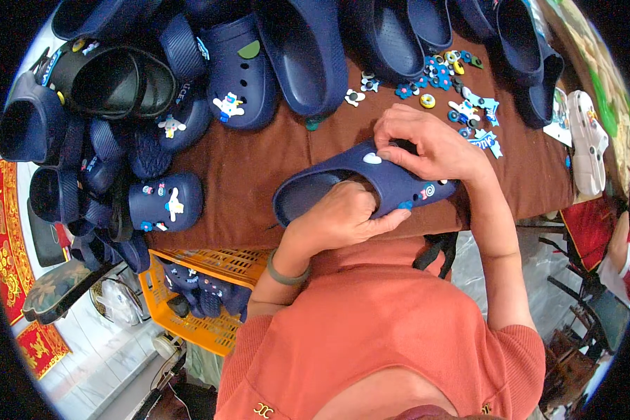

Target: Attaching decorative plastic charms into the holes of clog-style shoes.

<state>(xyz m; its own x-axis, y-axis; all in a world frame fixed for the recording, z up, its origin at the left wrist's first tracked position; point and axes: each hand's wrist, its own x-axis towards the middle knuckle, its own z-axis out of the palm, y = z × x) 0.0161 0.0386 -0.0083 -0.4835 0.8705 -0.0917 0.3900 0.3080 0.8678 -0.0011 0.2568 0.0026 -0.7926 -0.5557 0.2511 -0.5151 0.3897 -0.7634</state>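
A navy clog lies under both my hands at the table's front edge, its toe to the right. My left hand reaches into the foot opening, with the thumb outside on the near side. Its other fingertips are hidden inside. On the upper, my right hand is closed in a pinch beside a white heart charm; whatever lies between its fingers is hidden. A swirl charm and a blue charm also sit on this clog.
Loose charms are scattered on the brown cloth beyond my right hand. Navy clogs crowd the far side and left, with a decorated clog nearby. An orange basket of clogs stands below the table. A white clog lies far right.
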